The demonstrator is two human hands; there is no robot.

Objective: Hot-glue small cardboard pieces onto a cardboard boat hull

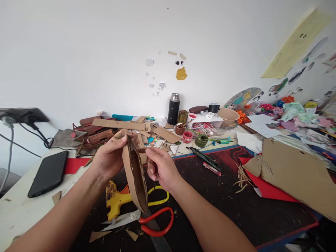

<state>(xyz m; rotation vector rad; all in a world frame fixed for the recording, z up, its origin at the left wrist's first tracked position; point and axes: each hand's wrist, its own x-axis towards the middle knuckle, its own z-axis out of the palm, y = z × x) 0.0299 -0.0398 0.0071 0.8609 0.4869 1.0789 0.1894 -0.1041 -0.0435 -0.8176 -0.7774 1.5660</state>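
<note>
Hanging in the air over the dark mat (223, 199), the folded cardboard piece (130, 182) looks like a skinny little boat stood on its end. Its open side faces the right hand, and its pointy tip is at the bottom. The left hand (114, 152) has the top end — thumb on one side, bent fingers behind — and pinches it tight. Some of those fingertips look brown and dirty. The right hand (161, 166) is half curled, with its thumb close to its pointing finger and the other fingers tucked in. Its fingertips are right beside the open edge. I cannot tell if they touch the cardboard, or if they pinch something tiny.

Under the cardboard lie scissors (133, 216) with a red handle, and the blades point left. A yellow glue gun (115, 199) sits just behind them, partly hidden by the cardboard. Little cardboard scraps (98, 236) are near the blades. Off to the left, a black phone (48, 175) lies on the white table (21, 220). Past the hands stand a pink jar (187, 137), a green jar (201, 140) and a tall black bottle (173, 110). Far to the right — over some red paper (275, 191) — rests a big cardboard sheet (291, 171).
</note>
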